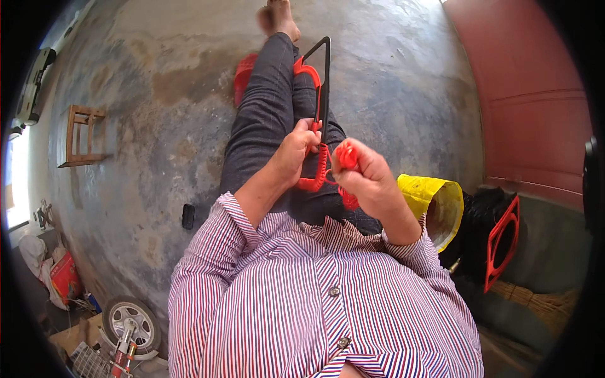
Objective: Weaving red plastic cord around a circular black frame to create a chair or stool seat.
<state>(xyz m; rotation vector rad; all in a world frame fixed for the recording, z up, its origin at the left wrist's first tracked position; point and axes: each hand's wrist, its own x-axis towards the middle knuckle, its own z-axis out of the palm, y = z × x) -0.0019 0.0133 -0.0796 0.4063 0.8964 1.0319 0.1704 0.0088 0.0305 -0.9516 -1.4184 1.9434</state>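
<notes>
A black rectangular frame (326, 88) lies over my outstretched legs. Red cord (309, 184) is wound closely around its near corner, and more red covers part of its far end. My left hand (296, 151) is closed around the frame's left side, just beside the wound section. My right hand (368, 176) is a fist raised to the right of the frame, with a bundle of red cord (347, 155) in it. Loose red strands hang below that fist and run toward the frame.
A yellow container (421, 189) lies at my right, beside black material and a red-edged frame (489, 252). A small wooden stool (82, 135) stands left. A small black object (188, 216) lies on the floor (170, 164). A wheel (129, 324) is at lower left, a red door (523, 82) at right.
</notes>
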